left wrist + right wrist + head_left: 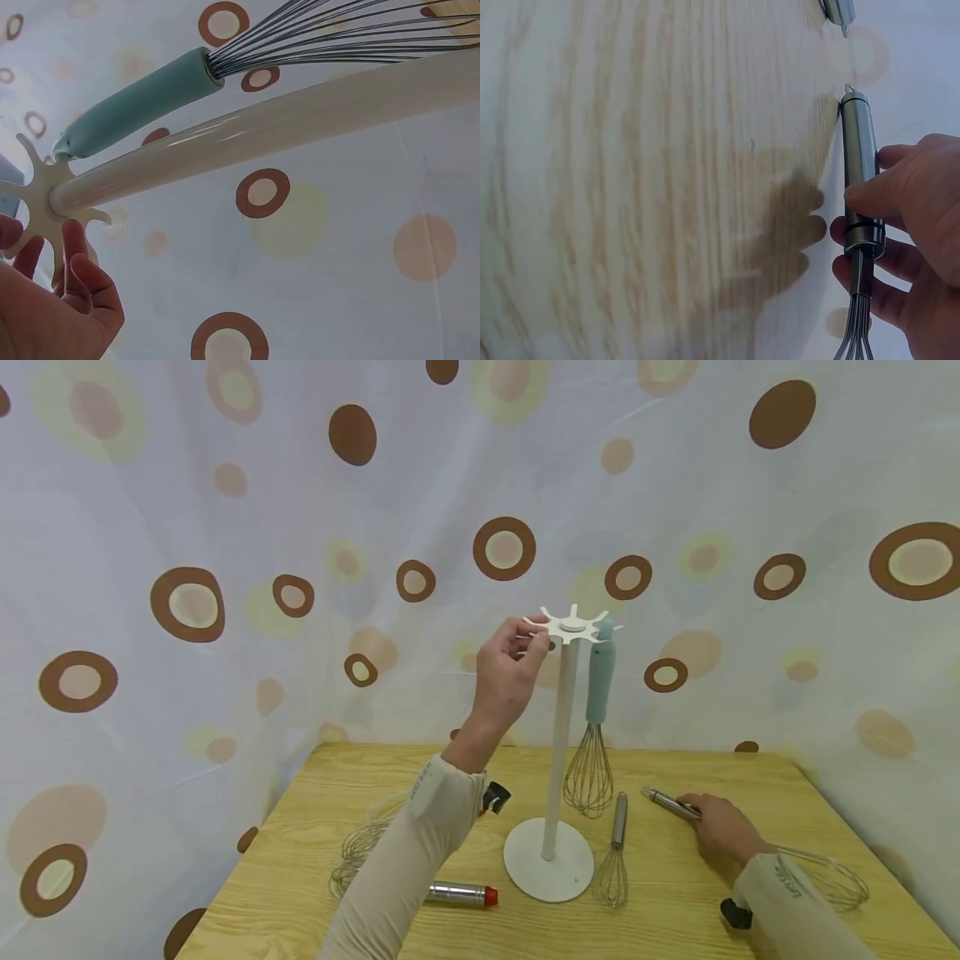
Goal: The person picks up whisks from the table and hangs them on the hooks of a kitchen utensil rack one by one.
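A white rack with a round base and a star-shaped top of short hooks stands on the table. My left hand holds one hook at the top's left side, thumb and fingers about it in the left wrist view. From a hook on the right, a whisk with a teal handle hangs wires down, close to the pole. My right hand grips the steel handle of a whisk at the table's right. Its thumb lies across the handle and fingers pass behind it; the wires run back beneath the right forearm.
A small steel whisk lies right of the rack's base. On the left are more whisks, one with a red-ended steel handle and another with a black handle end, partly behind the left sleeve. A dotted curtain hangs behind the table.
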Demonstrator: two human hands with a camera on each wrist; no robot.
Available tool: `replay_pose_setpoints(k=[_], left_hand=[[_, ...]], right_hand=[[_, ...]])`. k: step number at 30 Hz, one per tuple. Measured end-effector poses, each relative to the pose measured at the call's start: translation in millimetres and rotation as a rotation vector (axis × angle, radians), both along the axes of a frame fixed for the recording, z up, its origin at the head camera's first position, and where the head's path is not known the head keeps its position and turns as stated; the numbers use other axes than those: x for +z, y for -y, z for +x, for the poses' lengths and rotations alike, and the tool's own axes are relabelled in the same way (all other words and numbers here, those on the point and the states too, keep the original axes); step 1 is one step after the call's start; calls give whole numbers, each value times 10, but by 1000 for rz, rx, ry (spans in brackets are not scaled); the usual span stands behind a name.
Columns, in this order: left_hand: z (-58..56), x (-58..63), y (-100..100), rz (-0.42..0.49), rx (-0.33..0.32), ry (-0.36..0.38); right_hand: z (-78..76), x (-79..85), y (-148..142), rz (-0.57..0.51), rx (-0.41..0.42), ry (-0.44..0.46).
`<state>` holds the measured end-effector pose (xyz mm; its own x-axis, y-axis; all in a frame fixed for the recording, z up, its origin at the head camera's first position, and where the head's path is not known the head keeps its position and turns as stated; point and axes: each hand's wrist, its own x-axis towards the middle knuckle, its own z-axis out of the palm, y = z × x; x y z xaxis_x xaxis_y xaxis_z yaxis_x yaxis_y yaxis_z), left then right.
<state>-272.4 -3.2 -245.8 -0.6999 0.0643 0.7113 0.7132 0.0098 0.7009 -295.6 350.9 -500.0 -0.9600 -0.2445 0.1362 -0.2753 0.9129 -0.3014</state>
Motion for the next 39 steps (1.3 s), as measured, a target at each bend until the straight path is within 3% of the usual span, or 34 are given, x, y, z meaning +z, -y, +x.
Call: replay_pose_setpoints(k=[5, 11, 13, 18, 20, 22, 24, 31, 39], left_hand=[[-45, 2, 32, 8, -11, 15], [-76, 18, 53, 42, -52, -1], [1, 67, 63, 41, -60, 2], [-11, 61, 66, 32, -61, -11], [-95, 12, 58, 42, -69, -18], [-93, 17, 55, 52, -79, -11], [-77, 28, 51, 59, -87, 0], [167, 171, 58, 52, -87, 37], [154, 159, 51, 56, -73, 47]], right_hand=[[17, 26, 34, -6, -2, 8], [11, 58, 51, -5, 25, -88], [7, 92, 62, 0, 37, -118], [29, 247, 127, -8, 60, -185], [50, 317, 156, -16, 63, -212], [69, 379, 179, -26, 66, -245], [94, 443, 211, -45, 73, -280], [165, 653, 378, -135, 103, -481], [305, 963, 662, -219, 103, -624]])
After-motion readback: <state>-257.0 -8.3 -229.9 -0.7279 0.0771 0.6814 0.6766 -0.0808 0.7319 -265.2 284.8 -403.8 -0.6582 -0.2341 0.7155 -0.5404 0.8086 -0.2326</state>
